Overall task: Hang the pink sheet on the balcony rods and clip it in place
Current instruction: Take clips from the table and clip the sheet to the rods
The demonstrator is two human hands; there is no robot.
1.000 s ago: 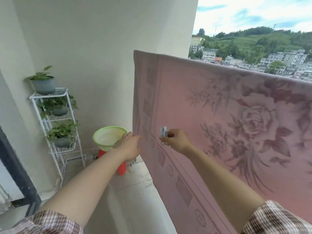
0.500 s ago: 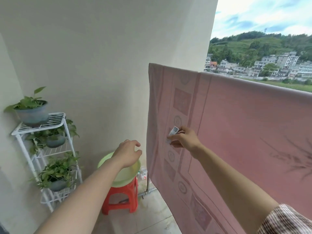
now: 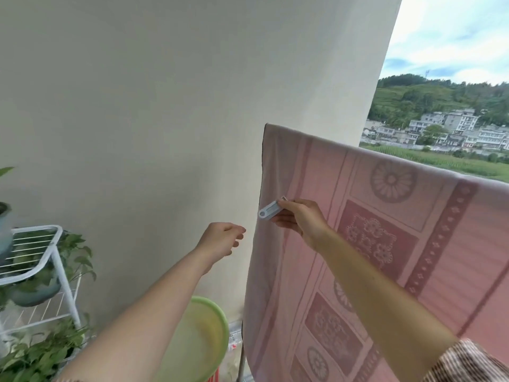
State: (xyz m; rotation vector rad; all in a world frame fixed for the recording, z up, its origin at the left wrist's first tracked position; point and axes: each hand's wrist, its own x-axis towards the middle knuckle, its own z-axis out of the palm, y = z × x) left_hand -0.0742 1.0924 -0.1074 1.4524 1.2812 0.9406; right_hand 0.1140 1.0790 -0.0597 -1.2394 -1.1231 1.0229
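The pink sheet (image 3: 366,244), patterned with flowers and squares, hangs draped over a rod that it hides, its left edge running down the middle of the view. My right hand (image 3: 298,219) is in front of the sheet near that edge and holds a white clip (image 3: 270,209) that points left. My left hand (image 3: 223,238) hovers just left of the sheet's edge, fingers loosely curled, holding nothing and not touching the cloth.
A plain wall stands close behind the sheet's left edge. A green basin (image 3: 198,340) sits on a red stool below my left arm. A white wire rack (image 3: 41,260) with potted plants (image 3: 35,351) stands at the left. Hills and buildings lie beyond the balcony.
My view has swung up and left toward the sheet's upper corner. My right hand has carried the clip to the sheet's left edge, and my left hand has risen beside it.
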